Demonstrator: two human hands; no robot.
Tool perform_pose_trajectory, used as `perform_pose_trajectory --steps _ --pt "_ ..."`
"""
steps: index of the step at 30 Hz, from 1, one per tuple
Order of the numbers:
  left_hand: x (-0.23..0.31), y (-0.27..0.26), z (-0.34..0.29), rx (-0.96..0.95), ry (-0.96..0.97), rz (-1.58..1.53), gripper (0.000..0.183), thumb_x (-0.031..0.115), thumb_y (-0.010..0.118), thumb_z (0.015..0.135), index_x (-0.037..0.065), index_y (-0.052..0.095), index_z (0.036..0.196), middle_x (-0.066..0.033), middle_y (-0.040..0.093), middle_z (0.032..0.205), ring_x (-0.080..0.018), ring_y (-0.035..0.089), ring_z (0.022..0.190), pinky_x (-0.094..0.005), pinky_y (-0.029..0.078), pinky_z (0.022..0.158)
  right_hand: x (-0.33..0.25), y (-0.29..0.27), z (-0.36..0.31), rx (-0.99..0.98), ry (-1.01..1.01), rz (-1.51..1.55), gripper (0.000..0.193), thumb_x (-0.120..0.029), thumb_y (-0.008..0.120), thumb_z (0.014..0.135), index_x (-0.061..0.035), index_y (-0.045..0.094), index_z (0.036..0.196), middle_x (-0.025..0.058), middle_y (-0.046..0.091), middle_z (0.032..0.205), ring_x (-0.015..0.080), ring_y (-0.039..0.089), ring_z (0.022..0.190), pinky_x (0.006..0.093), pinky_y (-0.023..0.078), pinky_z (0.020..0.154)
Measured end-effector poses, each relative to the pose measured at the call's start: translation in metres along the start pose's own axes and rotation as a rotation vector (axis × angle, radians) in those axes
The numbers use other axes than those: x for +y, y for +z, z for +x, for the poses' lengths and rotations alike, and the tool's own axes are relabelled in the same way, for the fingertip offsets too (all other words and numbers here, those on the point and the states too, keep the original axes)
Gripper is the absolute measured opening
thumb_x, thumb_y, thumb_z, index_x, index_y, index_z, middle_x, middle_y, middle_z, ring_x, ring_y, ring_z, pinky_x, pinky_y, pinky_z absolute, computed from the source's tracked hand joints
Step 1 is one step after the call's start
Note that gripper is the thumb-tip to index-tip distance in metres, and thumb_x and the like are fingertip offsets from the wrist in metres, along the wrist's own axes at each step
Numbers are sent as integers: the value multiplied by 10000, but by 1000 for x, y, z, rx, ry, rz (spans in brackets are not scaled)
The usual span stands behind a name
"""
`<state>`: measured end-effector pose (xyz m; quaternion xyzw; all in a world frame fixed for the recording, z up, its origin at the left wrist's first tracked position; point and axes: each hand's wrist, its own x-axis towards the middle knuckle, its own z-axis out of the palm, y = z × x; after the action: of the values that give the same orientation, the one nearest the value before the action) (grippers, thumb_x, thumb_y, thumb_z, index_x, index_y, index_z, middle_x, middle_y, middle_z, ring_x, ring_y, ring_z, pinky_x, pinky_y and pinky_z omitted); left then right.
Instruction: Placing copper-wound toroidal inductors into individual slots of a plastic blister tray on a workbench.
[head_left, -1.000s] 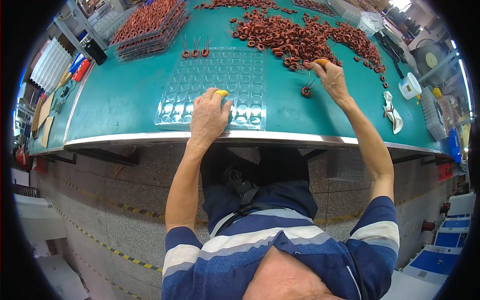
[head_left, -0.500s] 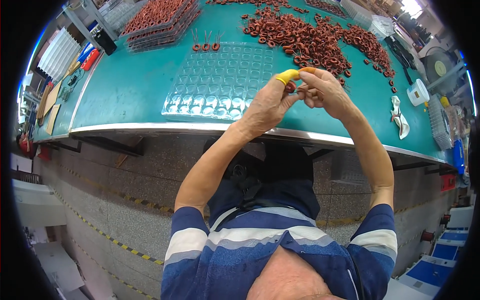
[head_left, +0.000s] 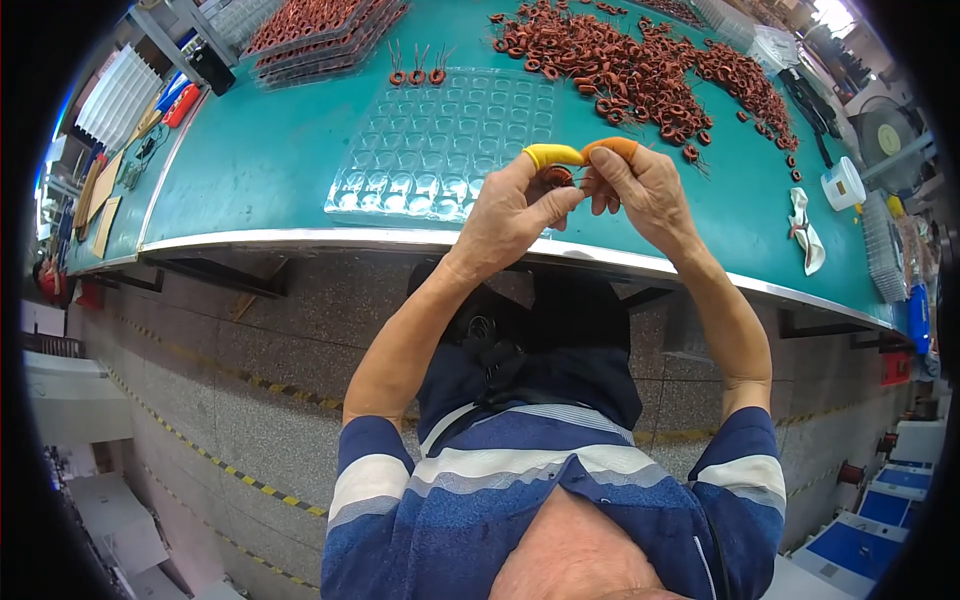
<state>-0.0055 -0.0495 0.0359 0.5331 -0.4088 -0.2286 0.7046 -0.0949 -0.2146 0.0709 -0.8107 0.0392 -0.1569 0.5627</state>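
Note:
My left hand (head_left: 505,215), with a yellow finger cot (head_left: 553,154) on its index finger, pinches a small ring-shaped copper coil (head_left: 559,177) between thumb and fingers. Close beside it, my right hand (head_left: 648,195) wears an orange finger cot (head_left: 611,149). Its thumb and fingers are pressed together next to the coil; what they pinch is too small to make out. Both hands are over the front edge of the green table (head_left: 270,170). Under and left of them lies a clear plastic tray (head_left: 440,150) with round pockets. Three coils (head_left: 417,77) with upright wire leads stand at its far left edge.
A large heap of copper coils (head_left: 620,65) covers the table's far right. Stacked trays full of coils (head_left: 320,40) stand far left. A white cloth (head_left: 805,235), a white tub (head_left: 843,184) and more clear trays (head_left: 883,250) are at the right.
Both hands have shifted slightly; the left has moved a little left, and the coil has turned between its fingers. The finger cots now meet above the coil. The view has moved slightly.

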Motion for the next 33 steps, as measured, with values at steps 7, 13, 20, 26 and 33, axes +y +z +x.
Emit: perform_pose_trajectory --steps 7,13,20,26,33 --pt "4 4 -4 79 15 272 306 120 660 897 -10 585 1163 -26 613 842 -81 579 691 -220 489 630 10 3 -1 273 -538 -649 165 -181 668 869 -16 660 876 68 548 713 180 562 600 302 441 510" --pt "-21 3 5 266 177 307 222 83 614 900 -22 601 1095 -70 644 784 -99 572 634 -250 469 577 -1 25 -12 346 -724 -753 85 -79 686 817 -18 638 783 63 477 673 212 493 554 317 410 502" --pt "-5 1 -3 165 18 -179 185 89 586 932 -6 556 1088 -7 534 746 -73 493 588 -214 401 536 14 20 -7 277 -74 -114 264 -259 613 939 -20 694 861 -35 522 669 59 445 571 230 362 532" --pt "-7 -8 -4 143 -24 -293 236 113 565 951 -3 524 1152 -39 548 806 -102 520 632 -229 439 590 22 30 0 222 26 176 283 -279 598 950 -6 664 984 15 590 807 59 537 688 207 422 593" --pt "-12 -19 -9 132 6 -130 276 109 566 954 -4 511 1200 -21 543 797 -86 529 633 -212 444 582 39 45 -15 265 -18 345 461 -368 619 927 49 584 1120 59 625 890 85 586 717 203 456 604"
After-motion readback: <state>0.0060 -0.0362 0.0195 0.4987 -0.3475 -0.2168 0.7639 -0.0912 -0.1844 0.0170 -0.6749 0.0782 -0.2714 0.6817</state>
